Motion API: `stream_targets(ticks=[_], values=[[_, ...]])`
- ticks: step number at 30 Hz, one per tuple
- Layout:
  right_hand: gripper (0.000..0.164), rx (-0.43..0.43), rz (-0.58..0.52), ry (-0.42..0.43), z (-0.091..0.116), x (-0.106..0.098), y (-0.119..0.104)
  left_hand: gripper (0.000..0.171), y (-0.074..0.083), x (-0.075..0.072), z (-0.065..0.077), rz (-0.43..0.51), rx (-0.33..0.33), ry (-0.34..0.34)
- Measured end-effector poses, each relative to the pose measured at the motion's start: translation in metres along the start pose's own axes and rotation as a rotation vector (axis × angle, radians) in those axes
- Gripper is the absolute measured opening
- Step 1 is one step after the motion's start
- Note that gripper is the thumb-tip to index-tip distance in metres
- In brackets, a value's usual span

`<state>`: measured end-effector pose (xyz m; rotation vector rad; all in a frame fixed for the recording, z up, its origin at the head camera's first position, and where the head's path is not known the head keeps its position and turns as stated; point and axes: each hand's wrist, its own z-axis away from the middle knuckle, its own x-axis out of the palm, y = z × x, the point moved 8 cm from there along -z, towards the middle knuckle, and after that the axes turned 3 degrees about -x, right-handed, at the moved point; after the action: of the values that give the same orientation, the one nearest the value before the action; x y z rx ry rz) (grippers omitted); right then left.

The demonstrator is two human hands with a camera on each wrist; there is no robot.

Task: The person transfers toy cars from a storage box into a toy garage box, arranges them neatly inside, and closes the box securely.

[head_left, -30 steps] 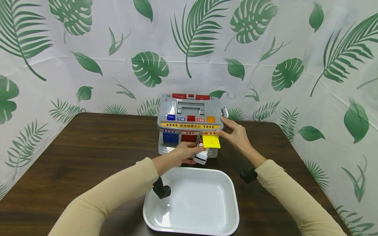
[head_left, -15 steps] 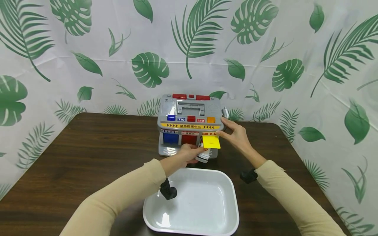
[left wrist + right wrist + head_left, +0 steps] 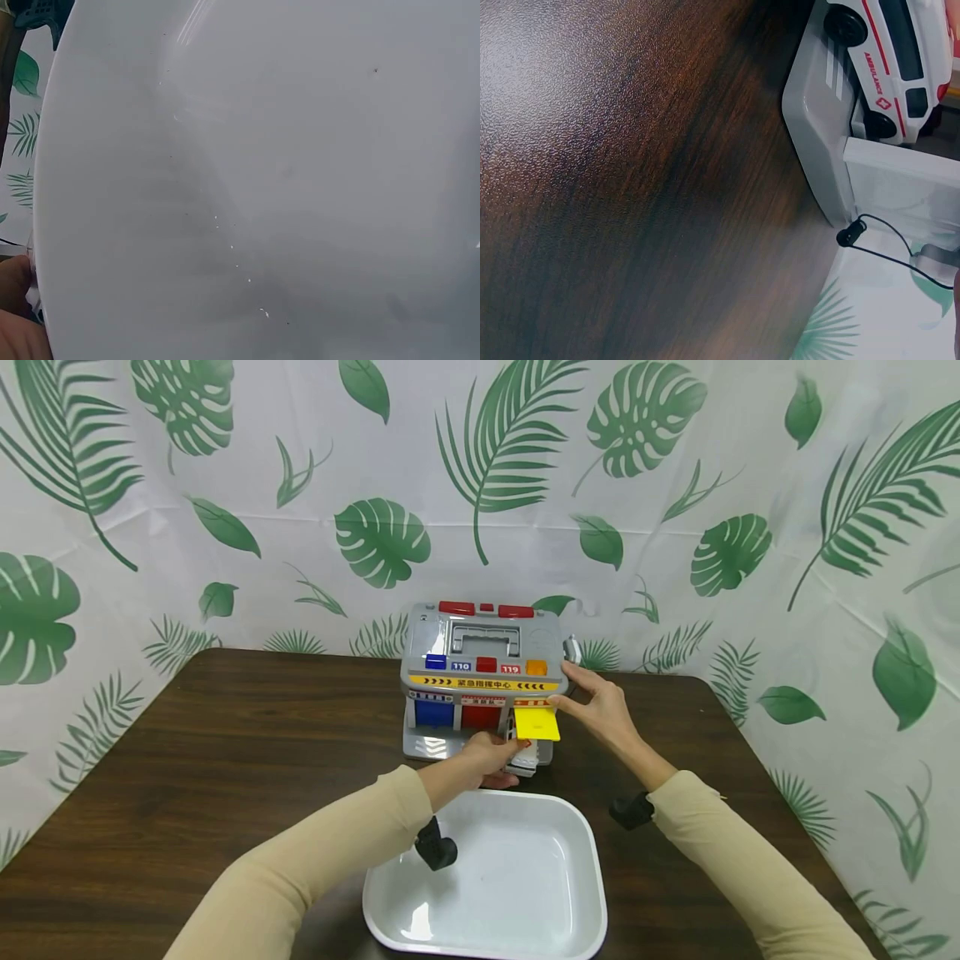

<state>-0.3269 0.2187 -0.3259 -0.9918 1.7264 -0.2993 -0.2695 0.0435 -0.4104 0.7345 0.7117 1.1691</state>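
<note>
A grey toy emergency station (image 3: 427,639) with several coloured doors stands at the back of the table. My left hand (image 3: 491,756) grips a white toy ambulance (image 3: 523,762) at the right-hand bay, under the raised yellow door (image 3: 537,724). In the right wrist view the ambulance (image 3: 894,71) lies over the station's grey base, one end at the opening. My right hand (image 3: 603,706) holds the station's right front corner, thumb at the yellow door's top edge and fingers on the side. Only part of the left hand (image 3: 19,322) shows in the left wrist view.
A white tray (image 3: 596,860) sits in front of the station, below my left forearm, and fills most of the left wrist view. A dark cord (image 3: 889,259) hangs at the station's side. Behind the wooden table (image 3: 262,735) is a leaf-patterned cloth (image 3: 495,543).
My left hand has moved right and turned the ambulance straighter toward the right-hand bay, with more of it under the yellow door. The right hand has kept its place.
</note>
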Motion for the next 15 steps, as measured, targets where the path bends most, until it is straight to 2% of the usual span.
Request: stream_targets(ticks=[10,15], values=[[0.067,-0.003,0.009,-0.001,0.0003,0.0000,0.0004,0.039,0.0005,0.0017,-0.0010,0.163,0.005,-0.009],[0.067,0.005,0.012,-0.001,0.0004,0.0006,0.0008,0.042,0.0007,0.0008,-0.0024,0.225,0.018,0.062]])
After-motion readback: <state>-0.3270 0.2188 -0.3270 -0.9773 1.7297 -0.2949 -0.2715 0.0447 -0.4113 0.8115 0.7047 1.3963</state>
